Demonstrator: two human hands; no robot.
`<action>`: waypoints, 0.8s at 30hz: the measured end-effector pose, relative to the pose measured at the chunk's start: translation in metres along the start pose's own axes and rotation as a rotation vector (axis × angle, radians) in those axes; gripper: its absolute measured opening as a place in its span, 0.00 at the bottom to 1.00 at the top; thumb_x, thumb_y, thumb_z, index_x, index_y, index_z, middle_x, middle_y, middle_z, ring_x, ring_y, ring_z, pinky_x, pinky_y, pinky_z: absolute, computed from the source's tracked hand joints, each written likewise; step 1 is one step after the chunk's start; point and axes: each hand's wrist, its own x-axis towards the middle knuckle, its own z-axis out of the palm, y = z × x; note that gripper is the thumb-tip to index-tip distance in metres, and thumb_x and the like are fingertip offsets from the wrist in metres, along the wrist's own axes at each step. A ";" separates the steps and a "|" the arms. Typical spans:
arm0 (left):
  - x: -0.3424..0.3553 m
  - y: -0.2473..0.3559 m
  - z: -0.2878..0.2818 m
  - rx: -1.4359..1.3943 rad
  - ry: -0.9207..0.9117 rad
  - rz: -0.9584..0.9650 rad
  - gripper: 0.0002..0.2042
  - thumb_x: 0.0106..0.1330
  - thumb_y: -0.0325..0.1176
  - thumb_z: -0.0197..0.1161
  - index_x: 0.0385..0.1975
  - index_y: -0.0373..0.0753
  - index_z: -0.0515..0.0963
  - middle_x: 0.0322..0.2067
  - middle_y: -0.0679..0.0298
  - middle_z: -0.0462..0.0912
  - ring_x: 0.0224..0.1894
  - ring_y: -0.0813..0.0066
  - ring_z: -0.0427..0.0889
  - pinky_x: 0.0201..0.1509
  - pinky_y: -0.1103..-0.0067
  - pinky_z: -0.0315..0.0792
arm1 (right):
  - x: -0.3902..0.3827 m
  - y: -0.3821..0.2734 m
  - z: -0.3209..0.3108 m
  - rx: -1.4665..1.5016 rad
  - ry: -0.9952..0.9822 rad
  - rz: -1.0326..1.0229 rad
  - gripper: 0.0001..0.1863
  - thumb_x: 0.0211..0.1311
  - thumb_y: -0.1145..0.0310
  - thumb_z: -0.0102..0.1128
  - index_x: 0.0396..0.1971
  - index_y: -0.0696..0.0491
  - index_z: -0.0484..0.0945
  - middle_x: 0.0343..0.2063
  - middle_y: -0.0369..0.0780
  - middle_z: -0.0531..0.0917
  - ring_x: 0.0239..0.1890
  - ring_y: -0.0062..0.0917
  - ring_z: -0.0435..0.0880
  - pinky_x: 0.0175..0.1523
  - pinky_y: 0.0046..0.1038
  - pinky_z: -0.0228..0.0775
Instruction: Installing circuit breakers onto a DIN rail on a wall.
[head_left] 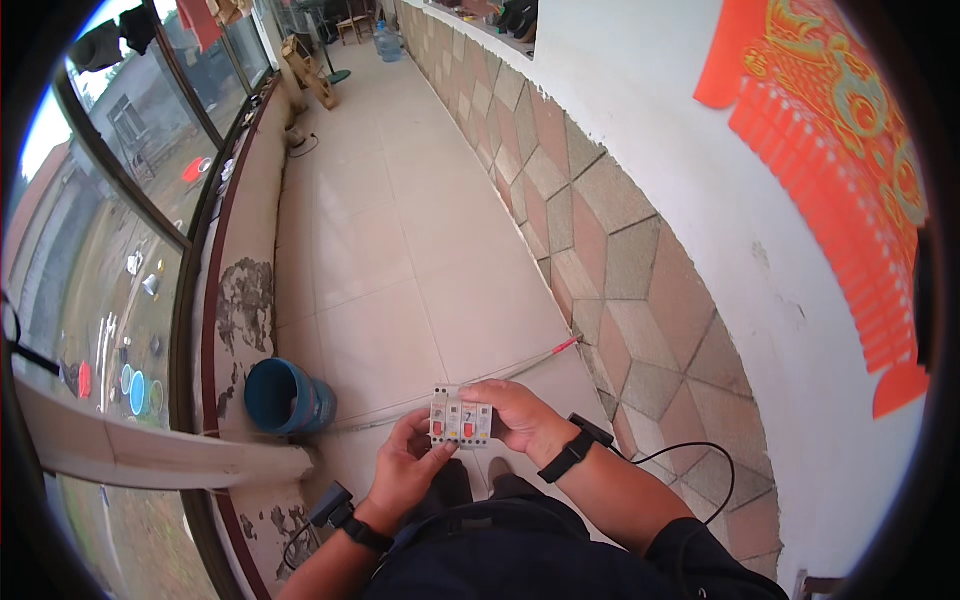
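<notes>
Held low in front of me at waist height is a white circuit breaker block point(460, 416) with red switches and small yellow buttons. My left hand point(408, 470) grips its left side and lower edge, thumb at the bottom. My right hand point(515, 420) grips it from the upper right, fingers along its top. Both wrists carry black straps with small devices and cables. My feet show just below the block, on pale floor tiles.
A blue bucket point(288, 395) stands left beside the windowed ledge. A long thin rod with a red end point(565, 345) lies across the floor point(380, 260). A patterned tile wall point(640, 300) with a red hanging point(830, 200) runs along the right. A water jug point(388, 45) and chair stand far ahead.
</notes>
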 end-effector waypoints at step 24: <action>0.562 0.167 -0.206 -0.027 -0.091 -0.076 0.24 0.69 0.27 0.64 0.62 0.33 0.64 0.50 0.59 0.77 0.49 0.74 0.80 0.51 0.76 0.78 | 0.465 -0.368 0.051 -0.035 0.246 -0.082 0.22 0.59 0.61 0.72 0.47 0.59 0.78 0.39 0.41 0.85 0.40 0.27 0.86 0.47 0.32 0.80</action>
